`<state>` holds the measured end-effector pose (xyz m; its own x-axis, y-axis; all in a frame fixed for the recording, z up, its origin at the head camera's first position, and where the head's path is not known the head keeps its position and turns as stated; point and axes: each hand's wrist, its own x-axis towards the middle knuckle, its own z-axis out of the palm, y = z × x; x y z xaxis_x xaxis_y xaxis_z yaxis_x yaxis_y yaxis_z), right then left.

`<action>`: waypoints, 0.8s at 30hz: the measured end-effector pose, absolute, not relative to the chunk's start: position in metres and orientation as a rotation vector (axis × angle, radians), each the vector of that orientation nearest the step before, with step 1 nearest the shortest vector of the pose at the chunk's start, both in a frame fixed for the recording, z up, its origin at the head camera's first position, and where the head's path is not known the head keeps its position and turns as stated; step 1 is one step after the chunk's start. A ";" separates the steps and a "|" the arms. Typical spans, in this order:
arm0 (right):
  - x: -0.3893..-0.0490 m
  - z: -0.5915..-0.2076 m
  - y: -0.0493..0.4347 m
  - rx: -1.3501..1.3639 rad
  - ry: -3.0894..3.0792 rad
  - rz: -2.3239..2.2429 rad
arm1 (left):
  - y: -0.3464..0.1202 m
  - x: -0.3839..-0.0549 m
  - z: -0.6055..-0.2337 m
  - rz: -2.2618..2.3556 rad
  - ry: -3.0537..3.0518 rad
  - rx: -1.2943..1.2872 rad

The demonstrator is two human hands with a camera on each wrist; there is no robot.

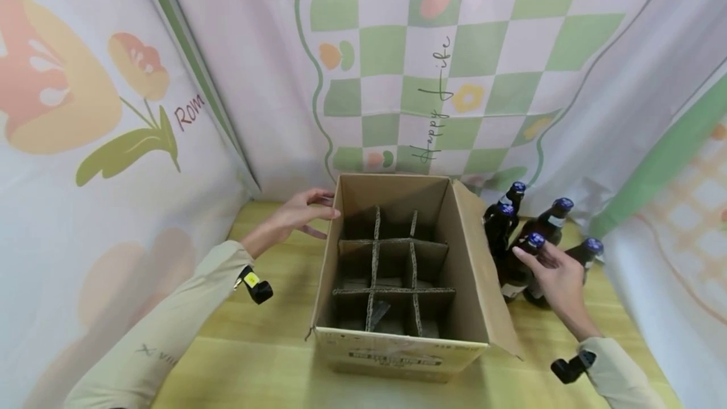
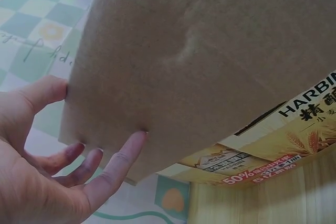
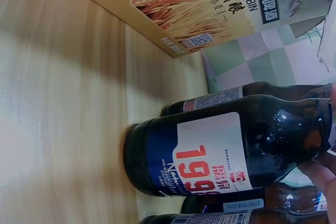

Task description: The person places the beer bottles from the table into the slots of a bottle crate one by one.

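Note:
A beer bottle (image 3: 210,150) of dark glass with a blue cap stands beside the box. My right hand (image 1: 559,279) pinches it at the neck, just under the cap. Its white and blue label faces the right wrist camera. To the left of it is an open cardboard box (image 1: 397,355) with crossed cardboard dividers (image 1: 394,240) inside, and no bottles show in its compartments. The spread fingers of my left hand (image 1: 301,213) touch the box's left side near the far corner. In the left wrist view, its fingertips lie against the plain brown flap (image 2: 210,51).
Several more dark bottles (image 1: 551,223) with blue caps cluster around the held one. The box's right flap (image 1: 488,276) slants outward toward them. A printed curtain (image 1: 380,74) hangs behind the wooden table (image 1: 255,346). A small dark piece (image 1: 379,314) lies in a near compartment.

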<state>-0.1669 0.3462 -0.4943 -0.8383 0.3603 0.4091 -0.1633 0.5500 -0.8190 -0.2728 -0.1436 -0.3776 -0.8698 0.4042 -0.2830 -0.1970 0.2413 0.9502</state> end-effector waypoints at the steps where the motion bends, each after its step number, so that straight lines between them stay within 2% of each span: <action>1: -0.169 -0.498 0.350 -0.169 -2.241 1.264 | -0.144 -0.273 -0.378 1.673 2.039 0.187; 8: -0.169 -0.493 0.350 -0.278 -2.277 1.309 | -0.144 -0.276 -0.380 1.688 2.001 0.186; 24: -0.157 -0.448 0.336 -0.228 -2.378 1.239 | -0.145 -0.278 -0.381 1.704 1.992 0.188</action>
